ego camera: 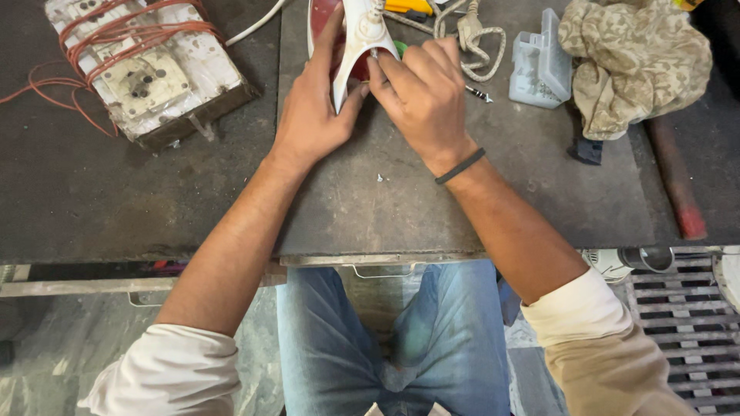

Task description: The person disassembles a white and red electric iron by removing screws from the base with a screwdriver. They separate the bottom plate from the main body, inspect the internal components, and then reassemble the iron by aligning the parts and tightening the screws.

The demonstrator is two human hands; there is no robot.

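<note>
Clear plastic box (537,63) beside hands' iron (356,38)

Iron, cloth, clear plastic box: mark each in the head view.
iron (356,42), head view, white pointed body.
cloth (632,65), head view, middle of the crumpled heap.
clear plastic box (532,73), head view, front wall.

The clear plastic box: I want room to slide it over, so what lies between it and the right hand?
In the head view, only a small dark-tipped tool lies on the worktop between the right hand and the clear plastic box.
</note>
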